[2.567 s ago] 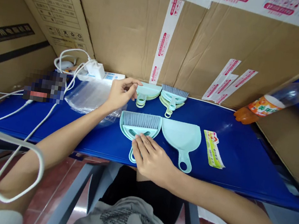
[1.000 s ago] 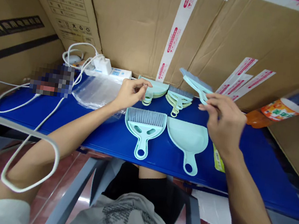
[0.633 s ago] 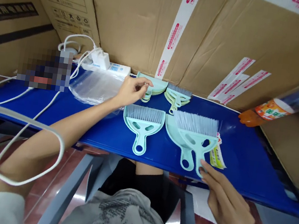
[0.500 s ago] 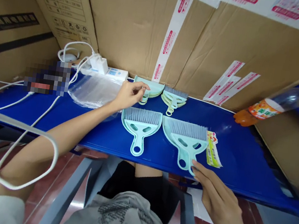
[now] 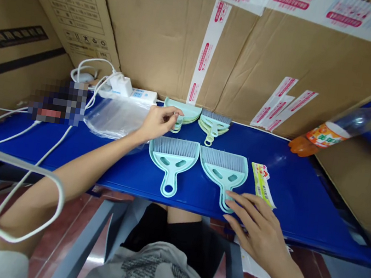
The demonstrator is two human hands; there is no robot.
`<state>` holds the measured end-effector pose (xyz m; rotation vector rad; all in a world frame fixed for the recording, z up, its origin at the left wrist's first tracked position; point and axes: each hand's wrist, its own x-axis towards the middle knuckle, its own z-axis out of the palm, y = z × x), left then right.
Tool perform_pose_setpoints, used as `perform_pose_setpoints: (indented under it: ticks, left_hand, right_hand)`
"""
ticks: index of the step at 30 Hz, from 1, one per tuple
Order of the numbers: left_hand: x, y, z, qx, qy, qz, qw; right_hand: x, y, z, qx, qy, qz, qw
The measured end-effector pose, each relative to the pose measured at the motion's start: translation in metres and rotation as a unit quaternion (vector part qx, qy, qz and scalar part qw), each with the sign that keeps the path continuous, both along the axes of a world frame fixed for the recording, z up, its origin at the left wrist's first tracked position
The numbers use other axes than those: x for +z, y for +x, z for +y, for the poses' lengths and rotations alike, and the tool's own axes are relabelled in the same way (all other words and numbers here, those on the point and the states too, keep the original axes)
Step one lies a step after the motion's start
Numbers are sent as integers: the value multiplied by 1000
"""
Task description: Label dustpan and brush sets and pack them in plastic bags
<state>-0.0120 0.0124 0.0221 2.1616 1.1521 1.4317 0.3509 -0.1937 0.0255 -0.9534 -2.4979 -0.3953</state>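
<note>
Where dustpan lay bare, brush (image 5: 223, 169) now nested, right hand (image 5: 258, 226) alongside.

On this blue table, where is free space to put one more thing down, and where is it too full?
The blue table is bare right of the label strip, up to the bottle. Bare also at front left, between the white cable and the left brush set. Crowded: the middle, around both hands and the back stacks.

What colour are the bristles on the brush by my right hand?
Grey, on the brush in the head view.
</note>
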Motion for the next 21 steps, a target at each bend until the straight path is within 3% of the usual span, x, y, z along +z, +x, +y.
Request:
perform_pose_setpoints:
  ticks: [7,13,17,21]
  left_hand:
    - [0,0,0,1,7,4,1000]
    - [-2,-1,1,5,16,6,1000]
    - [-2,-1,0,3,15,14,1000]
    - [0,-1,-1,8,14,13,1000]
  right_hand:
    - [-6,-11,14,9,8,-53,999]
    - [19,-18,22,24,22,-6,999]
    - [42,-29,71,-14,33,36,999]
    - [49,-51,149,-93,-52,32,994]
